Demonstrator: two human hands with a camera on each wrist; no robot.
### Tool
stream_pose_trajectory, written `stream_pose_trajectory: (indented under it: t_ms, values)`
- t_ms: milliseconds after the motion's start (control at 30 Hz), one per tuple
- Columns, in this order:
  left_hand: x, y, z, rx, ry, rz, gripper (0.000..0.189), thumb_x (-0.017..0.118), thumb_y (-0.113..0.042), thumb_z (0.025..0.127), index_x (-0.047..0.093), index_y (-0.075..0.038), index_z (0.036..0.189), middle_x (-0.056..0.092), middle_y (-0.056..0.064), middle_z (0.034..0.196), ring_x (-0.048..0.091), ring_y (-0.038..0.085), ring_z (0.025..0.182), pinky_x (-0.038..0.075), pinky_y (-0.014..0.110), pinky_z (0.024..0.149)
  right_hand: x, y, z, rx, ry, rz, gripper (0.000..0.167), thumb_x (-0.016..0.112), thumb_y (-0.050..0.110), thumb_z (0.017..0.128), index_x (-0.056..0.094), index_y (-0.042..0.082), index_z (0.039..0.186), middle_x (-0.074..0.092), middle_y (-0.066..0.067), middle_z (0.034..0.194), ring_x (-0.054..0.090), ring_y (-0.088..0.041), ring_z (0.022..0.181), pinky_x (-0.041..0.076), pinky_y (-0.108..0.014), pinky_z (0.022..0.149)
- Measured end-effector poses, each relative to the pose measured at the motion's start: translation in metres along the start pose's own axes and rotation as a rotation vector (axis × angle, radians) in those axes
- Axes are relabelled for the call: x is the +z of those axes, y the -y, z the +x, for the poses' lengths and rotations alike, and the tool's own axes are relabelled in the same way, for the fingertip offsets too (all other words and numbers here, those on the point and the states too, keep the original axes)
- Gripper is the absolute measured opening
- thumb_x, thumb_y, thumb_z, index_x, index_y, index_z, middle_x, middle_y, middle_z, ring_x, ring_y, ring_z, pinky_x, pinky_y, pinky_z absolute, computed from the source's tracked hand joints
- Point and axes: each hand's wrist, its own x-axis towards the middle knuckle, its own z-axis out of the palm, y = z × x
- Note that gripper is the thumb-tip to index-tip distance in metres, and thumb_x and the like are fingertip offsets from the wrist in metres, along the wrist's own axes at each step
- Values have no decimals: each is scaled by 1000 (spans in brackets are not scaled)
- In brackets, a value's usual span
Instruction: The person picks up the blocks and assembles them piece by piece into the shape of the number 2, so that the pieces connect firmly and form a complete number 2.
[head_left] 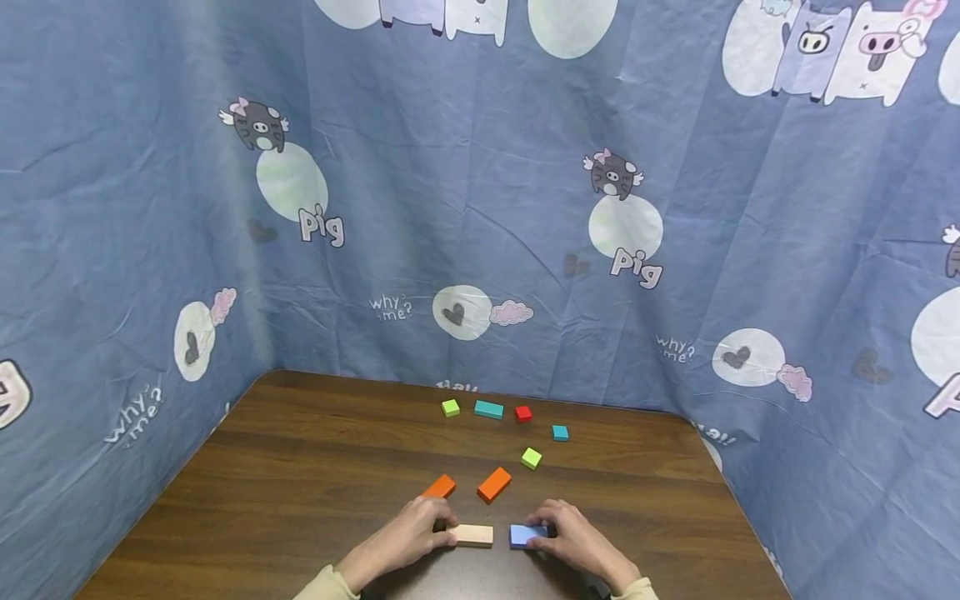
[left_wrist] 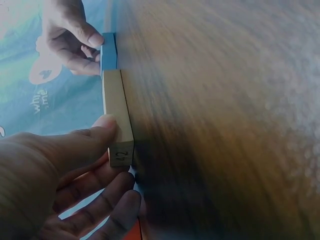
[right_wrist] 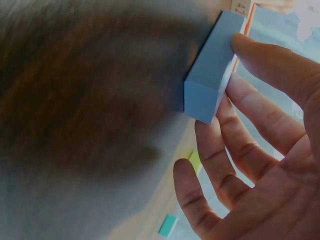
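A plain wooden block (head_left: 474, 536) lies flat on the table near its front edge, pinched at its left end by my left hand (head_left: 412, 531). In the left wrist view, the number 42 shows on the near end of that block. To its right, with a small gap between, is a blue block (head_left: 528, 536). My right hand (head_left: 573, 537) pinches this one, thumb on the near side and fingers behind; the right wrist view shows its bare end face (right_wrist: 201, 100). An orange block (head_left: 440, 486) sits just beyond my left hand, partly hidden by it.
Another orange block (head_left: 494, 485) lies ahead between the hands. Farther back are a green cube (head_left: 532, 458), a small teal block (head_left: 560, 433), a red cube (head_left: 523, 414), a longer teal block (head_left: 489, 409) and another green cube (head_left: 450, 407). Blue printed cloth (head_left: 525, 233) hangs behind the table.
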Motion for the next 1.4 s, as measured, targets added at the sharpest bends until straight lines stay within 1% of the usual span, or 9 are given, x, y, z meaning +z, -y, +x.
stream_pose_trajectory:
  t_ms: [233,467,567,733,900,1133,1200,1400]
  values:
    - [0,-1,0,-7,-1,11,14,76,-18,80,73,-8,90,66,-5,83,51,-1,73,43,20,64,4,5,4,21,27,-2,25,72,32,84,72,14,102,63,8,93,53,-6,87,42,-26,74]
    - [1,-1,0,16,-20,44,14,77,-19,79,73,-9,89,66,-5,82,52,0,73,44,20,65,7,7,9,42,56,3,25,71,34,86,71,16,104,62,10,95,53,-5,89,45,-27,76]
    - [1,-1,0,7,-14,34,13,77,-19,80,73,-10,88,66,-5,82,52,-1,73,43,20,64,8,7,10,44,60,3,25,71,34,86,71,17,104,62,10,95,53,-4,89,45,-27,76]
    - [0,-1,0,-14,-4,23,13,77,-18,80,73,-9,89,66,-5,83,51,-1,73,43,20,65,13,8,11,25,42,-6,25,71,34,86,71,16,104,61,10,93,52,-4,88,44,-26,76]
    - [0,-1,0,-10,-11,28,12,77,-17,80,73,-10,88,66,-4,83,52,1,73,43,20,64,17,14,12,11,18,-24,25,72,33,85,72,16,103,60,10,92,49,-3,88,41,-26,76]
    - [1,-1,0,-6,-14,39,12,77,-18,80,72,-10,88,66,-4,84,53,1,74,44,21,65,18,16,12,-16,-9,-48,25,71,34,85,71,16,103,63,8,94,51,-5,89,40,-29,76]
    - [1,0,0,-4,-15,40,12,77,-18,80,72,-10,88,66,-4,83,53,1,74,44,21,65,18,16,12,-16,-9,-52,25,71,34,85,71,17,104,63,7,95,52,-5,91,40,-29,76]
    - [0,-1,0,-6,-5,30,12,76,-18,80,73,-10,88,66,-6,83,52,0,74,44,20,65,18,17,14,23,21,-62,27,70,35,87,71,18,107,63,10,100,52,-6,96,40,-30,80]
